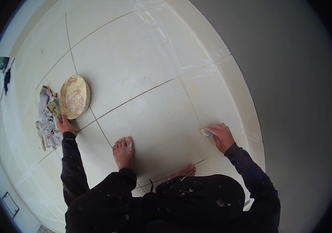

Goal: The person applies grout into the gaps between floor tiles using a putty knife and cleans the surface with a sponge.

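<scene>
On the left, my left hand [65, 126] is closed at the lower end of a wide-bladed putty knife [54, 109], whose flat blade is smeared with yellowish paste. The blade lies over a crumpled grey cloth [48, 130] with a striped edge. Touching distance from those fingers is a round shallow pan [75, 98], its inside coated with cream and reddish paste. My right hand [223, 138] is low over the floor tiles at the right, fingers closed on a small grey-blue scraper [209, 134]. Yellowish paste clings to its tip; the hand hides the rest.
Large cream floor tiles [135, 64] with dark joints spread around my bare feet [124, 153]. Whitish smears [201, 72] mark the tiles at upper right. A raised curved edge [234, 87] borders a grey surface [290, 97]. A dark box-like object [0, 64] is at far left.
</scene>
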`<control>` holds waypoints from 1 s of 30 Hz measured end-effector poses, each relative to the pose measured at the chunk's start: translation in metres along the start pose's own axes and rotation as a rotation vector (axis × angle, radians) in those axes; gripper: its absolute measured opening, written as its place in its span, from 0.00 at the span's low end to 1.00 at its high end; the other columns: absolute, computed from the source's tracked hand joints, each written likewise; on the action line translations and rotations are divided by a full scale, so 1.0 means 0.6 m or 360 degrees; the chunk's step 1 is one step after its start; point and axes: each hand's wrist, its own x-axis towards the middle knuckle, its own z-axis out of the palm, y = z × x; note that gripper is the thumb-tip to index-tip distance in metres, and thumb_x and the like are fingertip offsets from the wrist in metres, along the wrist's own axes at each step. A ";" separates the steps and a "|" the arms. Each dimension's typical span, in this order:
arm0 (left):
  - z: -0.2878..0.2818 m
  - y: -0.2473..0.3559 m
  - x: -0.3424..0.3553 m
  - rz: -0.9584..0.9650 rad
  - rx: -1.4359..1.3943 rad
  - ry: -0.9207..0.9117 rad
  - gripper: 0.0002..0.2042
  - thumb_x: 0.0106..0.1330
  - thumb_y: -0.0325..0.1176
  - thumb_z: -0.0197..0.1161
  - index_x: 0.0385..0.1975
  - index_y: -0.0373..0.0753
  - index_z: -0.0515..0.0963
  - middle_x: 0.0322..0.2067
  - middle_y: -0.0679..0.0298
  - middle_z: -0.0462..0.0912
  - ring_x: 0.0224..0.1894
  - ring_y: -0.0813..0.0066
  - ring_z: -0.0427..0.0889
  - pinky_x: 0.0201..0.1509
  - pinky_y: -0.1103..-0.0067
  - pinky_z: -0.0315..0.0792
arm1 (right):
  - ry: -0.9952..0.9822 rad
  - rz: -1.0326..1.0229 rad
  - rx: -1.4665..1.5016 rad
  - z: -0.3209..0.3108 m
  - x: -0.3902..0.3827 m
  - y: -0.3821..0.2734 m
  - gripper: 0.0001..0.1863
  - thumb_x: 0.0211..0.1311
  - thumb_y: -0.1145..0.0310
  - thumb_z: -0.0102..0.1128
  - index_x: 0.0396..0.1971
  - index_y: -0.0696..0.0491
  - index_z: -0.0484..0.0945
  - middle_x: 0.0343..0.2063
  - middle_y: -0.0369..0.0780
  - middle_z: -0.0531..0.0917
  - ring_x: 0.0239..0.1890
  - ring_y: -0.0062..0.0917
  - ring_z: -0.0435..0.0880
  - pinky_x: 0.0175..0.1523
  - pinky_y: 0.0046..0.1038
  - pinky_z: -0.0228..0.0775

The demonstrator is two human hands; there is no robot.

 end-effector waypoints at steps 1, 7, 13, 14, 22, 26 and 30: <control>-0.016 -0.015 0.020 0.0072 0.0034 0.0038 0.18 0.71 0.40 0.61 0.47 0.28 0.79 0.38 0.62 0.85 0.38 0.78 0.80 0.45 0.79 0.72 | 0.0186 -0.0032 0.0047 -0.014 0.049 0.007 0.22 0.48 0.86 0.54 0.45 0.55 0.80 0.45 0.43 0.82 0.46 0.43 0.77 0.52 0.39 0.67; -0.016 -0.044 0.058 -0.0004 0.0194 0.0035 0.18 0.71 0.43 0.61 0.44 0.31 0.79 0.29 0.66 0.84 0.25 0.80 0.78 0.30 0.79 0.71 | 0.0515 -0.0285 -0.0126 -0.035 0.351 0.049 0.22 0.54 0.84 0.50 0.49 0.53 0.77 0.48 0.39 0.79 0.53 0.38 0.75 0.60 0.38 0.63; -0.011 -0.029 0.033 -0.0139 0.0139 0.0114 0.20 0.71 0.51 0.59 0.35 0.35 0.78 0.20 0.67 0.78 0.17 0.80 0.73 0.21 0.80 0.67 | 0.0608 -0.0498 -0.0548 0.079 0.317 0.024 0.18 0.58 0.77 0.52 0.49 0.54 0.79 0.48 0.38 0.80 0.52 0.33 0.77 0.60 0.36 0.65; -0.020 -0.035 0.023 -0.0385 0.0163 0.0090 0.21 0.71 0.52 0.58 0.35 0.36 0.78 0.20 0.66 0.78 0.16 0.79 0.73 0.18 0.79 0.66 | 0.0588 -0.0444 -0.0574 0.093 0.279 0.013 0.18 0.58 0.77 0.52 0.49 0.54 0.79 0.48 0.38 0.80 0.52 0.33 0.77 0.59 0.36 0.65; -0.012 -0.037 -0.010 -0.0315 -0.0255 -0.0011 0.20 0.70 0.53 0.60 0.38 0.38 0.77 0.21 0.69 0.74 0.17 0.80 0.72 0.16 0.81 0.65 | 0.0013 -0.0129 -0.0247 0.022 0.150 -0.049 0.18 0.54 0.81 0.53 0.46 0.54 0.80 0.45 0.40 0.82 0.50 0.36 0.78 0.59 0.39 0.64; -0.015 -0.023 0.006 -0.0402 -0.0355 -0.0085 0.19 0.66 0.53 0.65 0.36 0.41 0.76 0.23 0.71 0.75 0.19 0.82 0.73 0.16 0.83 0.65 | 0.0693 -0.0314 -0.0233 -0.038 0.322 -0.024 0.14 0.56 0.81 0.53 0.42 0.56 0.81 0.43 0.43 0.83 0.48 0.40 0.80 0.55 0.39 0.68; 0.017 -0.020 0.002 -0.0467 -0.0484 -0.0134 0.17 0.66 0.51 0.66 0.35 0.43 0.75 0.23 0.73 0.75 0.18 0.84 0.72 0.16 0.84 0.63 | 0.0655 -0.0142 -0.0125 -0.015 0.372 0.029 0.15 0.56 0.81 0.53 0.42 0.55 0.81 0.45 0.42 0.83 0.50 0.39 0.79 0.58 0.38 0.67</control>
